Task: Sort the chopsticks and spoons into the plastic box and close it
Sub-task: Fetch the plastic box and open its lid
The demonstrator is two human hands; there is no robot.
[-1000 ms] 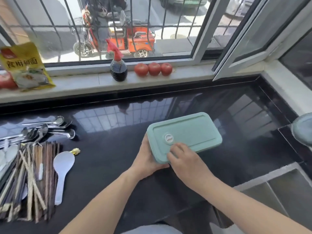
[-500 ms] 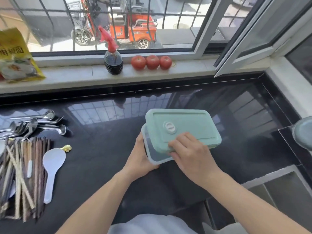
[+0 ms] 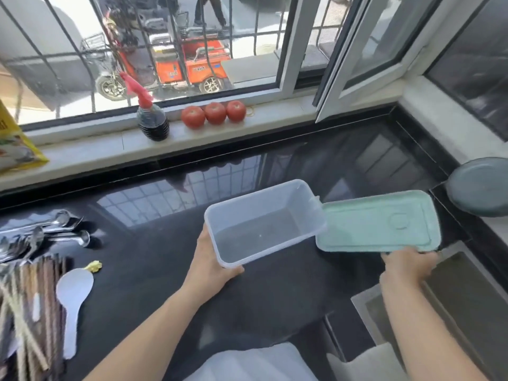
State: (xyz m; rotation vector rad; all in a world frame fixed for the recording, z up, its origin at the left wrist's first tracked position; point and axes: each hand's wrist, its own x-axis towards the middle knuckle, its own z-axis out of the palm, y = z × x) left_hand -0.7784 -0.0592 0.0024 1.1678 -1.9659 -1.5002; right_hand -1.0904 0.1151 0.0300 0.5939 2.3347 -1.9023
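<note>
— While the plastic box [image 3: 264, 224] sat open near the middle of the counter [image 3: 154, 270], why did you keep a hand on it?

— It looked light: thin, clear, rounded at the corners, and the black stone under it was glossy enough to mirror the window bars. So my left hand [image 3: 213, 266] gripped its near left corner, palm against the wall, thumb along the front edge, to stop it sliding.

— And the lid [image 3: 379, 221]?

— My right hand [image 3: 406, 268] pinched its near edge, fingers curled underneath, with the lid inside-up just to the right of the box and its far corner close to the box's rim. I judged that spot handy for closing later, yet clear of the mouth. It was matte mint green, a raised lip all round and a round stamp in the panel.

— Nothing was packed yet?

— No, the box showed only bare bottom. The chopsticks [image 3: 30, 312], slim wood sticks in dark and pale tones, lay bundled at the far left, the metal spoons [image 3: 46, 232] heaped shiny behind them, and a white plastic spoon [image 3: 72, 295] lay beside them. All were well apart from the box, so I reckoned the sorting came next.
</note>
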